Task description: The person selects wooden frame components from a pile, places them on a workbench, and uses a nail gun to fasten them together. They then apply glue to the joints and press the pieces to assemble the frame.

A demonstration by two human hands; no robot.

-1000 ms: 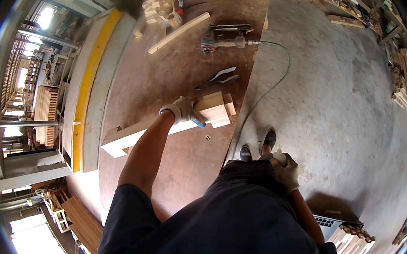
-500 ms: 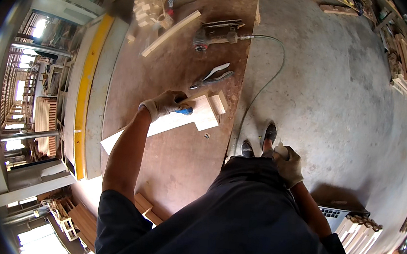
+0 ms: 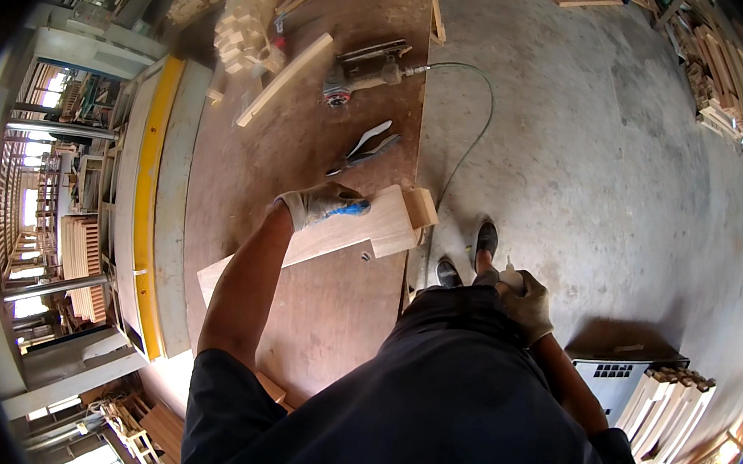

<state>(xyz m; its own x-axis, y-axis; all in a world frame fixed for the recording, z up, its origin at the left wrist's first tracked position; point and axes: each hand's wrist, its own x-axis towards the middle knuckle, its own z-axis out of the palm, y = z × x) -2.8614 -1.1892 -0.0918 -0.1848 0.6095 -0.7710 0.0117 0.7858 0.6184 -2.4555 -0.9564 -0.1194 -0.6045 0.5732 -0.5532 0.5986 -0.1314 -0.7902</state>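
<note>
A pale wooden board (image 3: 326,235) lies slantwise on the brown tabletop, with my gloved left hand (image 3: 322,206) gripping its far edge. There is a blue patch at that hand's fingertips; whether it is part of the glove I cannot tell. At the board's right end sits a short wooden block (image 3: 421,208), reaching past the table's edge. My gloved right hand (image 3: 529,306) is closed round a small white bottle with a nozzle (image 3: 511,279), held low beside my body. Beyond the left hand lies a pair of pliers (image 3: 365,148), handles apart.
A power tool (image 3: 364,81) with a green hose (image 3: 491,109) rests farther back on the brown table (image 3: 244,157). Near it are a wooden strip (image 3: 284,80) and a heap of wood blocks (image 3: 250,28). A yellow rail (image 3: 152,202) runs along the left. Stacked timber (image 3: 726,78) stands far right.
The board has slid to the right with my left hand, so its block end now passes the table edge. My right hand keeps hold of the bottle. The view has shifted slightly.
</note>
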